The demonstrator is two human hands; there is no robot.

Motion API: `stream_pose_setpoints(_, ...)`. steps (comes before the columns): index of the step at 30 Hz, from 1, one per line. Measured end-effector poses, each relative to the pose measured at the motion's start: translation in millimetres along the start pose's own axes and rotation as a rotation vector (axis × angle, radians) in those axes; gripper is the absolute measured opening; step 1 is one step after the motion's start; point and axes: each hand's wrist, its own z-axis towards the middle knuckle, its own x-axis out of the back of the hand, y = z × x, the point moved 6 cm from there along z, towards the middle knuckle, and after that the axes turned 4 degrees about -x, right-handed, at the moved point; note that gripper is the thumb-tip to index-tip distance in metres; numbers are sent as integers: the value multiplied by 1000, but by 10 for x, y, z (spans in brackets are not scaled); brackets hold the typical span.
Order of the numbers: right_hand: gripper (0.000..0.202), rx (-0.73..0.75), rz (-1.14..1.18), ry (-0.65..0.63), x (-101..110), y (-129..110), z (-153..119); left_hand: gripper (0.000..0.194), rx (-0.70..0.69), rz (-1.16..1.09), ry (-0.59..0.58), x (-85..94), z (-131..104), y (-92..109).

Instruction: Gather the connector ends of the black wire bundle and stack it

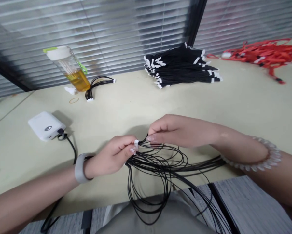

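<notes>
Thin black bundled wires point(158, 166) with a small white plastic connector point(136, 143) hang partly over the near edge of the pale cream desk point(114, 113). The left hand point(114, 154) has its fingers clamped on the connector; the right hand point(182, 130) has its fingers together on wire just beside it.

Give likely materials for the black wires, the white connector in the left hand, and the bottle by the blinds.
Black wires: probably flexible plastic or rubber insulation, smooth satin; they curve in thin loops.
White connector: likely moulded plastic from its blocky, opaque look; finish unclear.
Bottle: clear, smooth plastic or glass, can't tell which; amber liquid shows through.
</notes>
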Motion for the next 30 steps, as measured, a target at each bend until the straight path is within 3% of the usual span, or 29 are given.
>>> stream_pose_setpoints(4, 16, 64, -184, 59, 38, -10, -34, 43, 21, -28, -2, -3, 6, -1)
stream_pose_setpoints(8, 17, 127, -386, 286, 152, -33, -66, 43, 38, -46, 2, -1, 4, -8)
stream_pose_setpoints(11, 16, 65, -411, 396, 214, 0, -77, 43, 32, -46, 0, -3, -3, -18)
stream_pose_setpoints(14, 9, -28, -217, 375, 215, 79, -70, 42, 35, -48, 6, 0, -5, -33)
stream_pose_setpoints(18, 10, 20, 12, 295, 185, 73, -66, 44, 34, -45, 7, 6, 2, -26)
stream_pose_setpoints(24, 21, 76, -26, 42, 77, -22, -65, 43, 25, -58, 4, 0, 5, 7)
stream_pose_setpoints(30, 21, 60, -102, 42, 74, -11, -47, 41, 21, -58, 2, -6, 1, -9)
